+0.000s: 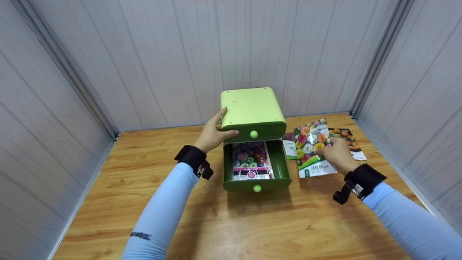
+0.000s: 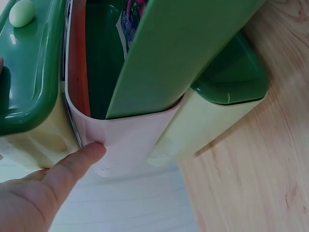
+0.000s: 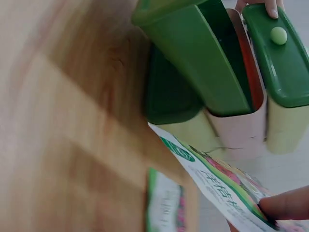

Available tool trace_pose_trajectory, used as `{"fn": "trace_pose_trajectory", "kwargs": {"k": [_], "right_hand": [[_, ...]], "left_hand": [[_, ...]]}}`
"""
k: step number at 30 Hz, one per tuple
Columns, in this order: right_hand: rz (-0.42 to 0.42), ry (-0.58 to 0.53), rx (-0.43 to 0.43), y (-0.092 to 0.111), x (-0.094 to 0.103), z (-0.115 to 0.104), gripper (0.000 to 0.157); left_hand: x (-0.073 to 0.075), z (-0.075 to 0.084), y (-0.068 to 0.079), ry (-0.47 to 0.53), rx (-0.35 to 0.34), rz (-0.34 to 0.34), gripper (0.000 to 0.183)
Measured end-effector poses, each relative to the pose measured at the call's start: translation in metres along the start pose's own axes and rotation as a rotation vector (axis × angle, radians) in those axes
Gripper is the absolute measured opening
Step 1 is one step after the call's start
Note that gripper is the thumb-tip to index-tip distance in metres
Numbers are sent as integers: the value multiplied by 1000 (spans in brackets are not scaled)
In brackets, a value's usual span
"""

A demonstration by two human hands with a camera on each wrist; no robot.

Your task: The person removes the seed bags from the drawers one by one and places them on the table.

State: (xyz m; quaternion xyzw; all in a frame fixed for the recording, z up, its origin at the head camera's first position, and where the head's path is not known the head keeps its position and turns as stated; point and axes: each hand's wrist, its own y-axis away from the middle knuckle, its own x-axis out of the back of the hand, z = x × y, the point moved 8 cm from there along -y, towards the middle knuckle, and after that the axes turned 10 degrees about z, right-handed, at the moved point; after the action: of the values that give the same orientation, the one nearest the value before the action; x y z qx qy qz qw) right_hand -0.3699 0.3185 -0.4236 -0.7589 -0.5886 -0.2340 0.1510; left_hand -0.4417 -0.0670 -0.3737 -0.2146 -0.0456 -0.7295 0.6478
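A small drawer cabinet point(image 1: 251, 104) with yellow-green and pink casings and green drawer fronts stands near the back wall. Its middle drawer point(image 1: 280, 164) is pulled out, and a seed packet with pink flowers point(image 1: 251, 157) lies inside. My left hand point(image 1: 209, 136) rests against the cabinet's upper left side, thumb across the top drawer's front. In the left wrist view a straight finger point(image 2: 75, 169) touches the pink casing point(image 2: 130, 137). Right of the open drawer, my right hand point(image 1: 338, 154) pinches the edge of a seed packet with multicoloured flowers point(image 1: 311, 142), tilted above the table.
On the wooden table point(image 1: 144, 173), a packet with orange flowers point(image 1: 344, 139) lies behind the right hand. Another packet point(image 1: 290, 147) lies beside the cabinet, partly hidden by the held one. Pale panel walls point(image 1: 162, 65) enclose the table's back and sides.
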Motion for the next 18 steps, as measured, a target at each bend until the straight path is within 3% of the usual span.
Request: {"fn": "trace_pose_trajectory", "kwargs": {"k": [3,9,14,18], "right_hand": [[-50,0,-49,1,-7,16,81],[-100,17,-115,3,-22,44,54],[-128,-4,-219,5,-31,66,69],[-147,-72,-274,7,-38,76,64]], "left_hand": [[-1,-1,0,12,2,-6,97],[-1,-3,0,-11,-1,3,97],[-2,-3,0,-6,0,5,97],[-2,-3,0,-6,-3,8,97]]}}
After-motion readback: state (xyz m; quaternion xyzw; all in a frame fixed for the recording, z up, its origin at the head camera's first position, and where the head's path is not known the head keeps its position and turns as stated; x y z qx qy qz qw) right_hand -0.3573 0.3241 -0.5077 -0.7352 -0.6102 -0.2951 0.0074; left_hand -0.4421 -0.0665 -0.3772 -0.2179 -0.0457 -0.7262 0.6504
